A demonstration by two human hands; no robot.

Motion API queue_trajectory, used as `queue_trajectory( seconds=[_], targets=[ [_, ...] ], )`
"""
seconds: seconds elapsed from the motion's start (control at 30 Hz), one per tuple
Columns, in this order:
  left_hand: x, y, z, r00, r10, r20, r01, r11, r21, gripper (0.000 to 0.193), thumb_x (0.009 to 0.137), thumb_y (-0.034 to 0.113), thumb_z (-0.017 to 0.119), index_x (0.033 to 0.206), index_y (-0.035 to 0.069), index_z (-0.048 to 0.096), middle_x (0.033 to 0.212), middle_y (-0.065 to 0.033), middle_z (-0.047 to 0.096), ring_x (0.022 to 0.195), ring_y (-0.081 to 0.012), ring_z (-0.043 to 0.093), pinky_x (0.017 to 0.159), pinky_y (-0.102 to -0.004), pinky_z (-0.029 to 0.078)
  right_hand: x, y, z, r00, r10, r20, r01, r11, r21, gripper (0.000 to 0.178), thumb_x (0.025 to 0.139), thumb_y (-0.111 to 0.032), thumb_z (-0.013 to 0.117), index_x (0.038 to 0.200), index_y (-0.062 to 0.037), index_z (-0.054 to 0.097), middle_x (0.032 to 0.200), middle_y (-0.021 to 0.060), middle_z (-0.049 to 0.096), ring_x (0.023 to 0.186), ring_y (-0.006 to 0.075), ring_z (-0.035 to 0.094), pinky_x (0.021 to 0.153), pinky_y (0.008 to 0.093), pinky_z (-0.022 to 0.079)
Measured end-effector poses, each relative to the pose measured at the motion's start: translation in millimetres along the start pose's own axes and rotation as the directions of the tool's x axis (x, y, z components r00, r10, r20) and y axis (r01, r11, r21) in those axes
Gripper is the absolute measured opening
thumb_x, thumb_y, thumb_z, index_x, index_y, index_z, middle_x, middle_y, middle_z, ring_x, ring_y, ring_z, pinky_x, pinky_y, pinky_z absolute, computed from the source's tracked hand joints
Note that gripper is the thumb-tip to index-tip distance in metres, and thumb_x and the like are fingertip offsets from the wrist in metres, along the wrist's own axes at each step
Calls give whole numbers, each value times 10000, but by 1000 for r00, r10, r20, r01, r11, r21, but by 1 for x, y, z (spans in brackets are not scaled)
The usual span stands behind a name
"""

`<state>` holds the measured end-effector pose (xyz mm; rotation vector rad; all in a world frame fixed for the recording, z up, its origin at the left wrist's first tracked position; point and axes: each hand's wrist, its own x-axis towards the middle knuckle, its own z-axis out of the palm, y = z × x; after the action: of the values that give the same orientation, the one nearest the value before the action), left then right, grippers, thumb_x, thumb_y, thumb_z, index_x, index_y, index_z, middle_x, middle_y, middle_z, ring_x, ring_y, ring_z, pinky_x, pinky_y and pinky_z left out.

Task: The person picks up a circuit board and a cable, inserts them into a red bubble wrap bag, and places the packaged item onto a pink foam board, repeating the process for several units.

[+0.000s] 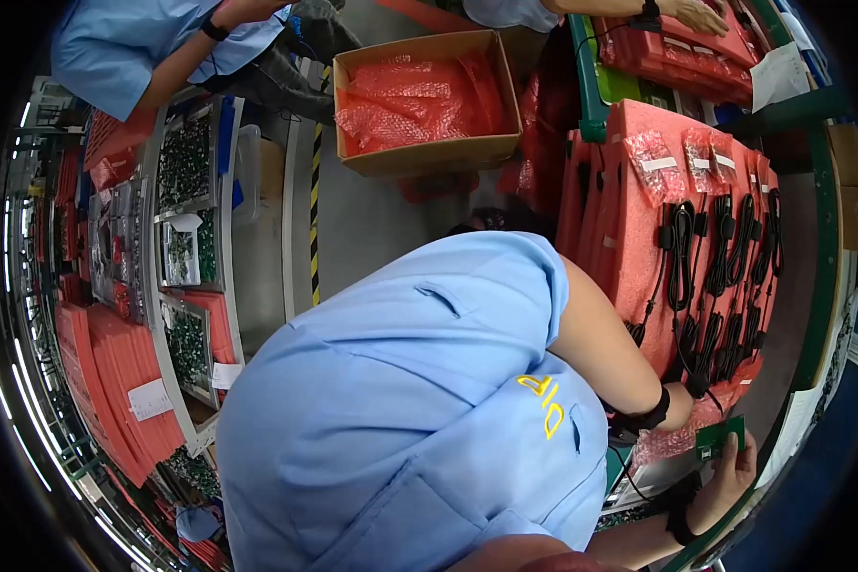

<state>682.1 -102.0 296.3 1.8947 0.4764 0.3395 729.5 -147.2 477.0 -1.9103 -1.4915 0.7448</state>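
At lower right, right hand [729, 477] pinching green circuit board [718, 439], left hand [679, 400] grip unclear

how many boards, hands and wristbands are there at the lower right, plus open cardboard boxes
board: 1
hands: 2
wristbands: 2
box: 1
total: 6
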Motion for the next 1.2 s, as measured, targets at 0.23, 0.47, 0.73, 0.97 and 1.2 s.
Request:
queue_trajectory(
  seconds=[0.23,0.47,0.73,0.97,1.2],
  targets=[
    [-5,-26,-8,989,87,-123,-78,994,79,189,783,104,502,764,46,680,730,-156,645,680,-292,640,588,-397,512,18,22,6,997,72,-1,-70,983,171,378,858,-78,596,1224,-25,515,737,-42,578,610,14,458,533,155,309],
    [-2,-37,-35,942,-307,-137,31,483,-875,241,885,1,415,960,28,642,861,-93,671,722,-172,630,618,-260,490,70,68,16,985,128,116,-158,938,307,312,868,-158,619,1152,-38,570,722,-61,588,624,-1,512,552,145,382],
    [-3,-36,-46,926,-165,339,331,-75,-941,326,938,159,391,1186,-4,527,1119,-128,605,1025,-240,599,910,-375,478,62,133,23,971,203,125,-235,904,356,225,855,-147,638,1035,-10,640,681,-24,613,582,26,539,530,176,433],
    [-13,-39,-54,917,-161,364,342,-150,-928,425,921,236,335,1240,-14,462,1212,-168,543,1130,-299,532,995,-478,410,66,146,26,969,179,169,-228,912,342,208,860,-159,635,1006,-14,660,676,-22,609,569,30,538,517,184,433],
    [-6,-18,-53,919,-165,359,326,-199,-924,418,957,319,399,1247,25,468,1220,-151,542,1106,-290,552,967,-470,441,69,156,23,976,145,163,-193,924,330,214,865,-168,628,1005,-10,662,675,-28,598,578,31,533,522,188,430]
  ],
)
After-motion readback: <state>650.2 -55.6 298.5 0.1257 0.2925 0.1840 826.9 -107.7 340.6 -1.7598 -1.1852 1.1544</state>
